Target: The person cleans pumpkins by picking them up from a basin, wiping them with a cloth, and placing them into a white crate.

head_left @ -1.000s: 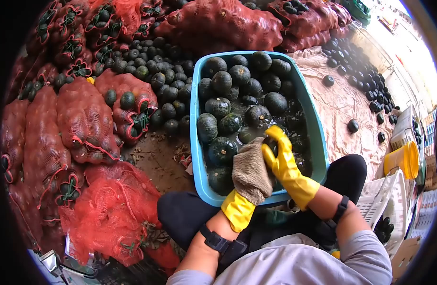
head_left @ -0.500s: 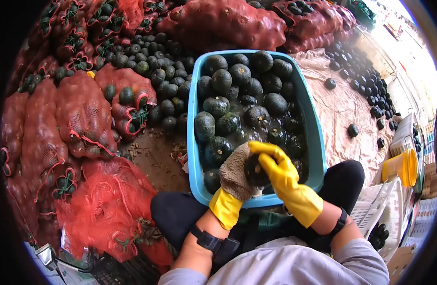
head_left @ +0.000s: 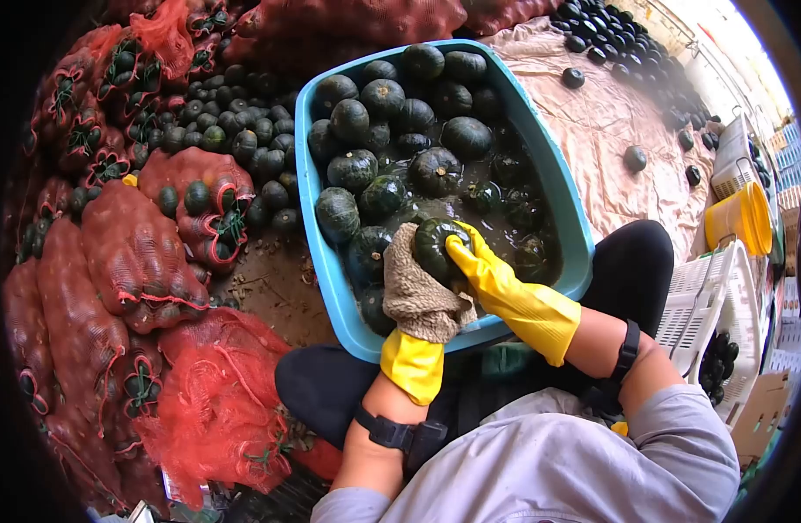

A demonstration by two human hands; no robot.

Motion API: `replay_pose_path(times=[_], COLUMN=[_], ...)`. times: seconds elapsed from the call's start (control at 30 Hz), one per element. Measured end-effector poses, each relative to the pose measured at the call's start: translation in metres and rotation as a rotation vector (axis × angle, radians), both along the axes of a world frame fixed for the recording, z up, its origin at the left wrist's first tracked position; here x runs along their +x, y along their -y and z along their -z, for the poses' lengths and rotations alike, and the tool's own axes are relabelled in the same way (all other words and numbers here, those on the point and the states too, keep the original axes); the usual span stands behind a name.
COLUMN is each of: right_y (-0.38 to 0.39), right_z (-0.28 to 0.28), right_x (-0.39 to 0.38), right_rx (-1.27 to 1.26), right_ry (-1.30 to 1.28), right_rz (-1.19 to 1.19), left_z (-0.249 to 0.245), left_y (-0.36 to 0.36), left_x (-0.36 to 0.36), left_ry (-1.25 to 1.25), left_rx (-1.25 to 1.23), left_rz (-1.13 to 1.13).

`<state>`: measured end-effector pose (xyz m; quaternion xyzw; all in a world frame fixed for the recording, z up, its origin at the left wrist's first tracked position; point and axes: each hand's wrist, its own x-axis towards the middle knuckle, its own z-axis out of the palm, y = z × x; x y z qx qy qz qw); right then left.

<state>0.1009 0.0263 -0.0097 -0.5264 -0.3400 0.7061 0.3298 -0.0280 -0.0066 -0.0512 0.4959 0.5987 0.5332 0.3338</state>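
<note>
A round dark green kabocha squash (head_left: 436,247) is held between my two hands over the near end of a blue plastic tub (head_left: 318,301). My right hand (head_left: 498,283), in a yellow rubber glove, grips its right side with bent fingers. On the other side, a rough brown cloth (head_left: 418,296) wraps my left hand (head_left: 413,364) and presses against the squash. A yellow glove shows below the cloth, but the fingers are covered. Several more squashes (head_left: 351,170) sit in the murky water (head_left: 453,209) of the tub, some wet and partly sunk.
Red mesh sacks (head_left: 143,248) full of squashes line the left, beside a loose squash pile (head_left: 244,144). A crumpled red net (head_left: 213,392) lies near my left knee. Rightward are a tan sheet (head_left: 583,148) with scattered squashes, a yellow bucket (head_left: 739,220) and a white crate (head_left: 705,305).
The view has shifted, so the tub appears higher and further left. My right hand has moved from over the squash to its right side, and more of the squash's top shows.
</note>
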Motion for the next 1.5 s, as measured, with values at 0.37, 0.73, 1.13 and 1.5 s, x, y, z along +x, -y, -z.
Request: replay_pose_path(times=[0.37, 0.73, 1.13, 1.5], right_y=[-0.011, -0.009, -0.008, -0.07], right_z=[0.029, 0.001, -0.101, -0.078], right_x=[0.025, 0.019, 0.14, 0.17], right_rx=[0.183, 0.256, 0.404, 0.891], right_ry=[-0.019, -0.024, -0.379, 0.147], right_rz=[-0.345, -0.343, 0.546, 0.163], left_z=[-0.019, -0.039, -0.07, -0.036], left_y=[-0.003, 0.01, -0.01, -0.024], left_x=[-0.004, -0.014, -0.002, -0.028], left_ry=[-0.176, -0.332, 0.12, -0.933], left_rx=[-0.032, 0.195, -0.251, -0.159], left_rz=[0.068, 0.037, 0.405, 0.356])
